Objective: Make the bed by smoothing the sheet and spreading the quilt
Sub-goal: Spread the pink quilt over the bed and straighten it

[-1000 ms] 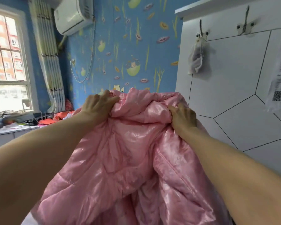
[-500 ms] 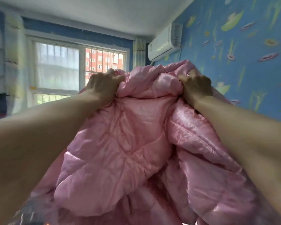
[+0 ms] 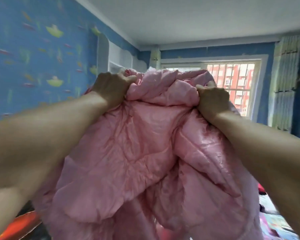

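A shiny pink quilt (image 3: pixel 137 153) hangs bunched in front of me, raised to chest height and filling the middle of the view. My left hand (image 3: pixel 111 89) grips its gathered top edge on the left. My right hand (image 3: pixel 211 101) grips the same edge on the right, about a forearm's length away. Both arms are stretched forward. The quilt hides the bed and its sheet almost wholly; only a strip of patterned fabric (image 3: pixel 277 224) shows at the bottom right.
A barred window (image 3: pixel 232 87) with curtains (image 3: pixel 284 80) is straight ahead. Blue patterned wallpaper (image 3: pixel 33 58) covers the left wall, with a white shelf unit (image 3: pixel 119 58) in the corner. Something orange (image 3: pixel 19 224) lies low at the left.
The view has swung left: the window moved from left of centre to the right, the air conditioner left the frame. Both hands keep their grip on the raised quilt.
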Tool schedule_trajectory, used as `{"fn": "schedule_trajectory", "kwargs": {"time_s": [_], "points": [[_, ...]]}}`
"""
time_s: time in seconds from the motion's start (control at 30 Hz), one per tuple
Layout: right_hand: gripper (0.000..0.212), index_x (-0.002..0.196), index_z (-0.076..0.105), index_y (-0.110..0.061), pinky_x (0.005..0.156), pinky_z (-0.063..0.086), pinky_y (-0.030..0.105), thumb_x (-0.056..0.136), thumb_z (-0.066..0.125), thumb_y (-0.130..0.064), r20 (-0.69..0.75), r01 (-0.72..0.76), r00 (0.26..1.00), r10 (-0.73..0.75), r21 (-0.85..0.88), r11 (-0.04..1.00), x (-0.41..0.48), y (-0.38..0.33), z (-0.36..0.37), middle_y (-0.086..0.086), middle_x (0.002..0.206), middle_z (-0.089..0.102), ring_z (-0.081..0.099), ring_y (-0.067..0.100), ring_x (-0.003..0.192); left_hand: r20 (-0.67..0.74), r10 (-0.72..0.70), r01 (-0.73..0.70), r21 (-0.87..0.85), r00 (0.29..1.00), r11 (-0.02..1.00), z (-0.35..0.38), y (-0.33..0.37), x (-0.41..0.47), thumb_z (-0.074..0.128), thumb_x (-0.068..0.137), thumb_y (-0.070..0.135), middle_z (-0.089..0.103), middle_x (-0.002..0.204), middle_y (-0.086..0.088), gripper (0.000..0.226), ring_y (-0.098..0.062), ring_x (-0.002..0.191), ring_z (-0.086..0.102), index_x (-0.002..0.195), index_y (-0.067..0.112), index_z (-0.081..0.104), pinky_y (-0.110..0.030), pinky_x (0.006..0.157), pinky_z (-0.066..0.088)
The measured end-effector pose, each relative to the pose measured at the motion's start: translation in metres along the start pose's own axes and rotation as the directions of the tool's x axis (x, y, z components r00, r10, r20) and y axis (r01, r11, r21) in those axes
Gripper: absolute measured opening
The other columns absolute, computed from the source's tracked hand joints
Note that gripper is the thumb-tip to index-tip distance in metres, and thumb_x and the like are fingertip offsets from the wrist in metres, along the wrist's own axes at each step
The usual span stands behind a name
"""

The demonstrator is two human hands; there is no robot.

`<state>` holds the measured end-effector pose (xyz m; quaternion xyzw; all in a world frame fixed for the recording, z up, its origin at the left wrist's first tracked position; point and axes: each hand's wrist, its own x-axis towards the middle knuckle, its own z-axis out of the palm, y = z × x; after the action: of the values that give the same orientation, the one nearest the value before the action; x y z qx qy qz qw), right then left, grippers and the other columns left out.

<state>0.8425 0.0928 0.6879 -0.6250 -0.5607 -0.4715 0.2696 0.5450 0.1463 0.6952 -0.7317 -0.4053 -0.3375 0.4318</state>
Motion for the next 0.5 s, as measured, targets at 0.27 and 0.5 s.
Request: {"fn": "schedule_trajectory", "kwargs": {"time_s": [0.27,0.5], "points": [[0.019,0.097,0.062,-0.020,0.061,0.036,0.035,0.093,0.045,-0.026,-0.041,0.155,0.988,-0.150,0.342,0.927,0.071,-0.198,0.109,0.018,0.101,0.059,0.061,0.039,0.081,0.122,-0.232,0.177,0.353,0.965,0.919,0.015,-0.144,-0.072,0.043,0.096,0.037,0.052,0.114,-0.015,0.029,-0.042,0.076,0.064,0.121,0.032,0.056,-0.038,0.060,0.040],[0.019,0.104,0.062,-0.023,0.061,0.038,0.037,0.091,0.049,-0.027,-0.137,0.306,0.949,-0.284,0.620,0.723,0.114,-0.308,0.191,0.018,0.103,0.055,0.061,0.042,0.080,0.235,-0.295,0.115,0.569,0.926,0.814,0.038,-0.206,-0.110,0.040,0.094,0.036,0.055,0.095,-0.016,0.030,-0.038,0.058,0.062,0.112,0.028,0.062,-0.035,0.047,0.039]]}}
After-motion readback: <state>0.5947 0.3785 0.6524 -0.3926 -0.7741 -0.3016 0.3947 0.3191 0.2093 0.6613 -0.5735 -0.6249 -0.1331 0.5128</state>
